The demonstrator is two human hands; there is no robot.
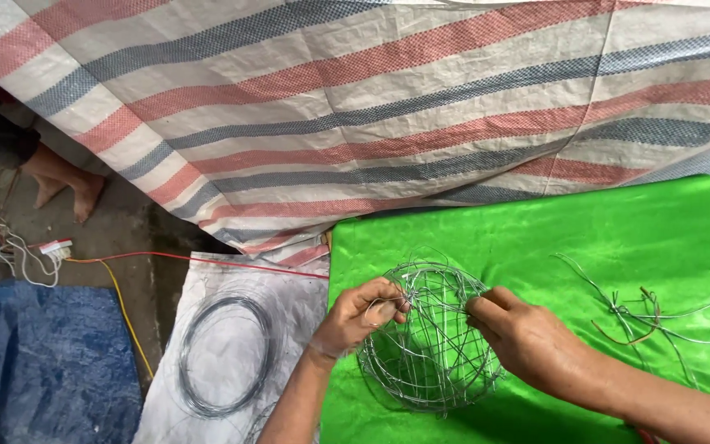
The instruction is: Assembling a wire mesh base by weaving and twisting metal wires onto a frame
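Observation:
A round cage of thin silver wire (429, 345) rests on a bright green cloth (618, 238). My left hand (361, 316) pinches the wire strands at the cage's upper left edge. My right hand (523, 339) grips the strands on the cage's right side, fingers curled into the mesh. Both hands hold the same wire ball between them.
Loose bent wire pieces (634, 316) lie on the green cloth to the right. A coil of dark wire (225, 353) sits on a white sheet at lower left, beside a blue tarp (43, 362). A striped tarp (388, 107) hangs across the top. Another person's bare feet (63, 185) stand at far left, near red and yellow cables (125, 304).

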